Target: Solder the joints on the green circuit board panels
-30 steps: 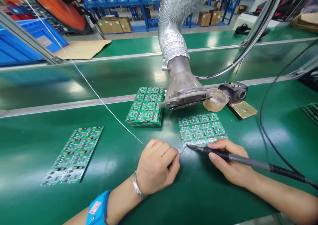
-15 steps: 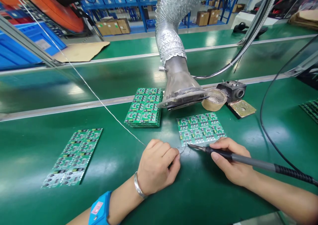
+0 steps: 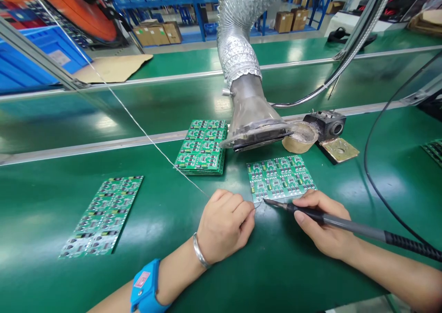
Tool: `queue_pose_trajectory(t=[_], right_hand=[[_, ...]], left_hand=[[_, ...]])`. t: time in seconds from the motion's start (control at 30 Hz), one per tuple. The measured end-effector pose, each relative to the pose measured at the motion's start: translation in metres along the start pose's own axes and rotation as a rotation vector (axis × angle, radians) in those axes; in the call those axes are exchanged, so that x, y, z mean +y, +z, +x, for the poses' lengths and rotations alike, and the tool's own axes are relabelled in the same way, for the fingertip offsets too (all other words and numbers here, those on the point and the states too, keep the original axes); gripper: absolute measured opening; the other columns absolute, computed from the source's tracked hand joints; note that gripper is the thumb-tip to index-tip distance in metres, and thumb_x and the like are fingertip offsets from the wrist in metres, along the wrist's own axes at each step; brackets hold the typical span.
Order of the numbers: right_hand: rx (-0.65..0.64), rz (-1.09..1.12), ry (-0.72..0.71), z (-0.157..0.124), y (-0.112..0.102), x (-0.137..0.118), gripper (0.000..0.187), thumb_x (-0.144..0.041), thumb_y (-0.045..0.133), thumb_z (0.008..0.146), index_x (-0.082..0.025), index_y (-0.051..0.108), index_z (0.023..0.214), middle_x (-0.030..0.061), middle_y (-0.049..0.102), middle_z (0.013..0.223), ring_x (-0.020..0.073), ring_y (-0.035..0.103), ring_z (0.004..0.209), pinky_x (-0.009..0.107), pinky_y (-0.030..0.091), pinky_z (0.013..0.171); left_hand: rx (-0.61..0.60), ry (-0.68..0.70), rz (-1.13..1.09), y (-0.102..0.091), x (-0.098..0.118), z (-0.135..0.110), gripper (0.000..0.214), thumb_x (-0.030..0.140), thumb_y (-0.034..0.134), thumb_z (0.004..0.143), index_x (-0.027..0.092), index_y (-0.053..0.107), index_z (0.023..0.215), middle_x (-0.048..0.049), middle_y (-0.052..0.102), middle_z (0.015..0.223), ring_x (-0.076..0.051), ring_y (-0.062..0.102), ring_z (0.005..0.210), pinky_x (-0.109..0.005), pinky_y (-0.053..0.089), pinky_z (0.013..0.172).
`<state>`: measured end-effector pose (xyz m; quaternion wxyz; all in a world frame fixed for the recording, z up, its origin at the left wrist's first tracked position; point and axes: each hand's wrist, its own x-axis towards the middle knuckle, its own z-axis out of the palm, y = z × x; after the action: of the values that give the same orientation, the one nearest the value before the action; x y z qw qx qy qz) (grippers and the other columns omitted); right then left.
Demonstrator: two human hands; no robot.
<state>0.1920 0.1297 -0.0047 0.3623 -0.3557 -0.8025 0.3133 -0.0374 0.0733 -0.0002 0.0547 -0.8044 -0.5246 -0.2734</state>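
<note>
My left hand [image 3: 226, 225] is closed round a thin solder wire [image 3: 152, 140], which runs down to it from the upper left. The wire's short free end reaches the near edge of a green circuit board panel [image 3: 281, 178]. My right hand [image 3: 324, 225] grips a soldering iron [image 3: 338, 221] like a pen. Its dark tip meets or nearly meets the wire at that same board edge; exact contact is too small to tell. The board lies flat, with small components in repeated blocks. A bracelet and a blue wrist strap [image 3: 147, 285] are on my left arm.
A stack of circuit boards [image 3: 202, 147] stands behind my left hand, and another board [image 3: 103, 216] lies at left. A fume extraction nozzle [image 3: 255, 119] hangs over the bench. Behind the board are a round tub [image 3: 299, 138] and an iron stand with sponge [image 3: 338, 149]. The iron's cable [image 3: 371, 175] curves at right.
My left hand has moved slightly right and up with the solder wire. The iron's tip has shifted a little right along the board's near edge. The view has shifted slightly.
</note>
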Motion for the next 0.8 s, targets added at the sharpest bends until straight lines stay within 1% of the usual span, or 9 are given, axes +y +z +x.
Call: queue_pose_trajectory(t=[0.13,0.3,0.47,0.8], right_hand=[[0.018,0.012,-0.021,0.001,0.000,-0.002,0.011,-0.019,0.059,0.083,-0.024,0.057,0.092,-0.0014,0.056,0.068,0.0123,0.054,0.056,0.026,0.042,0.051],[0.055,0.101,-0.030,-0.002,-0.005,0.007,0.014,-0.016,0.058,0.083,-0.024,0.056,0.094,0.0000,0.055,0.073,0.0127,0.052,0.059,0.026,0.041,0.052],[0.018,0.115,0.019,-0.005,-0.006,0.012,0.013,-0.017,0.057,0.085,-0.024,0.056,0.095,0.0001,0.054,0.075,0.0126,0.052,0.060,0.027,0.041,0.054],[0.002,0.103,-0.016,0.000,-0.004,0.007,0.012,-0.016,0.057,0.083,-0.022,0.056,0.093,-0.0010,0.055,0.073,0.0121,0.053,0.060,0.027,0.042,0.055]], left_hand=[[-0.008,0.001,-0.004,0.001,-0.001,0.000,0.010,0.017,0.052,0.083,0.018,0.060,0.078,0.0002,0.055,0.062,-0.013,0.045,0.059,-0.031,0.035,0.062],[0.006,-0.004,-0.018,0.002,0.002,0.000,0.008,0.018,0.053,0.083,0.018,0.060,0.079,0.0002,0.056,0.063,-0.013,0.045,0.059,-0.031,0.035,0.063],[0.008,0.021,-0.013,0.006,0.004,0.002,0.009,0.018,0.052,0.084,0.018,0.060,0.080,0.0000,0.057,0.065,-0.013,0.046,0.060,-0.031,0.035,0.064],[-0.011,-0.002,0.021,0.012,0.001,0.002,0.009,0.021,0.054,0.085,0.018,0.062,0.082,0.0001,0.057,0.065,-0.014,0.047,0.061,-0.032,0.035,0.064]])
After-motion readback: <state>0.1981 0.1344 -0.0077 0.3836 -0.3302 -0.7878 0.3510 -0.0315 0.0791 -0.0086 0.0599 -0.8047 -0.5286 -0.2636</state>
